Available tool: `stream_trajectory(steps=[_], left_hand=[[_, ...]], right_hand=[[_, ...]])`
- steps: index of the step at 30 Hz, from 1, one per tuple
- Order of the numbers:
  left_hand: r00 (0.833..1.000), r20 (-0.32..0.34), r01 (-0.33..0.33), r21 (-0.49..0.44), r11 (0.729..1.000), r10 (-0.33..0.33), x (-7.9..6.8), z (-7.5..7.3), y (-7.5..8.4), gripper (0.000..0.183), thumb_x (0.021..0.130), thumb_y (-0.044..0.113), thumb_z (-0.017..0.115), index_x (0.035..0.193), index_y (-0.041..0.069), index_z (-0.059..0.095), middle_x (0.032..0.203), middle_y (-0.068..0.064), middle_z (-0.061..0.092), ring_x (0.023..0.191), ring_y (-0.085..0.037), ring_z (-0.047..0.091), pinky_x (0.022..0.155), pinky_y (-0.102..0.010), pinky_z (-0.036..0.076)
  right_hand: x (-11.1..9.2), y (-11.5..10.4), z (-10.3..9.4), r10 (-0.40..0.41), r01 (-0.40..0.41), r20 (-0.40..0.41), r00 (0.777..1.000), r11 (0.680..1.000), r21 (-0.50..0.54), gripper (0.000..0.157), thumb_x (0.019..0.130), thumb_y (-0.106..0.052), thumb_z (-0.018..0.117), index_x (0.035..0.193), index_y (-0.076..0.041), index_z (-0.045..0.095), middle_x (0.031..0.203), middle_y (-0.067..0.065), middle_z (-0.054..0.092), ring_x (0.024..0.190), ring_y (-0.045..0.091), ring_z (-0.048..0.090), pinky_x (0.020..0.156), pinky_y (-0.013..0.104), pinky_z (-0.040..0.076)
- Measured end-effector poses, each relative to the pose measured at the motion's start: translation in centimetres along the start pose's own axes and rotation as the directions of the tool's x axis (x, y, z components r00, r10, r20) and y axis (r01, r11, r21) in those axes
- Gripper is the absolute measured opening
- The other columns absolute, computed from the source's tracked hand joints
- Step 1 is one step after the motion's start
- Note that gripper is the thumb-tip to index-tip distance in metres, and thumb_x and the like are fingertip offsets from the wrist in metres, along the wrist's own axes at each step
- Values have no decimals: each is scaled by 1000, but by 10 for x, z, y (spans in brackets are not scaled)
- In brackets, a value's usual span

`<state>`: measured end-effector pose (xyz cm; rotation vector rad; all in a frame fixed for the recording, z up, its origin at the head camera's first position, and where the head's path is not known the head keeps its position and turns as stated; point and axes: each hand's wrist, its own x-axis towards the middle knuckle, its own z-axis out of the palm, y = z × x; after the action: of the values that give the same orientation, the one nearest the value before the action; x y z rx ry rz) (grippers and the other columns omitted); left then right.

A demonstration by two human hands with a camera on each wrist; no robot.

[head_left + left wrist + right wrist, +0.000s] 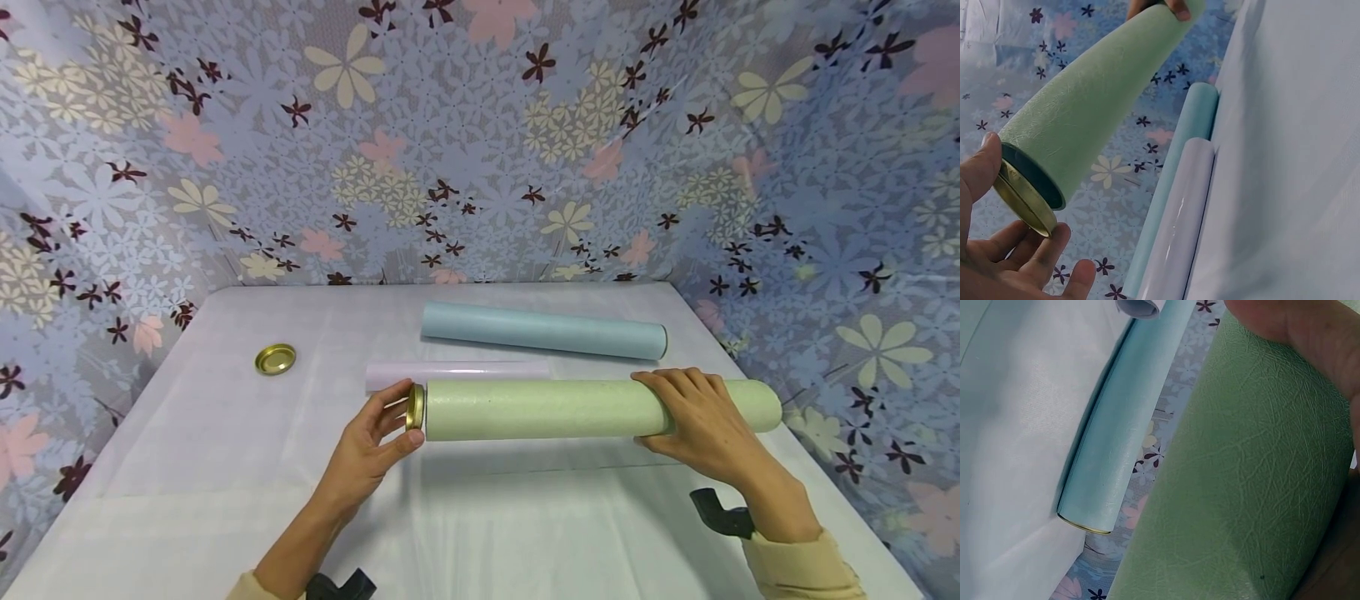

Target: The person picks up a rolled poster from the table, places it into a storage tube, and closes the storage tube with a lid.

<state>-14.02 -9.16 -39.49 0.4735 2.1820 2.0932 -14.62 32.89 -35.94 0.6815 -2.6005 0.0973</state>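
Note:
A long light-green tube (540,409) is held level above the table, its textured surface close up in the right wrist view. My right hand (693,421) grips it near its right end, fingers over the top and thumb below. At the left end, my left hand (378,429) pinches a gold metal lid (415,407) by its rim, between thumb and fingers. In the left wrist view the lid (1025,199) sits tilted against the tube's dark-rimmed mouth (1034,175), with part of the opening showing.
Behind the green tube lie a pale purple roll (457,371) and a light-blue tube (543,330). A second gold lid (275,359) rests at the left of the white-covered table (187,467). Flowered cloth (480,150) hangs behind and at the sides.

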Motion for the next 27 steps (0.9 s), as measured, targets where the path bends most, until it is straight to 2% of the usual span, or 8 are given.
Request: stream_trajectory(steps=[5,11,18,27], left_hand=[[1000,7,14,-25,1000,-13,1,3,-1,65,87,11,67,144,12,35,145,-6,41,127,-23,46,91,-20,49],[1000,14,-26,-23,999,27,2,6,-4,65,87,9,67,143,9,35,146,-8,39,124,-21,48,90,-21,50],[1000,4,-13,-74,997,13,4,10,-4,64,86,10,67,142,15,37,145,-4,40,120,-10,52,90,-22,51],[1000,3,-31,-82,996,31,5,11,-4,64,86,10,68,142,15,37,145,-3,41,124,-6,51,91,-21,50]], right_hand=[[0,0,0,-5,5,-2,1000,1000,-1,84,55,-33,88,129,-14,52,113,10,60,103,33,51,83,51,36],[0,0,1,-6,6,0,1000,1000,2,83,56,-32,88,128,-14,52,113,10,60,103,33,52,83,51,36],[-1,0,1,-3,3,3,1000,1000,-1,84,55,-33,88,128,-13,52,114,11,60,103,33,52,83,51,37],[-1,0,2,-10,10,-2,1000,1000,1,83,56,-33,88,129,-14,52,113,11,60,102,34,52,82,51,37]])
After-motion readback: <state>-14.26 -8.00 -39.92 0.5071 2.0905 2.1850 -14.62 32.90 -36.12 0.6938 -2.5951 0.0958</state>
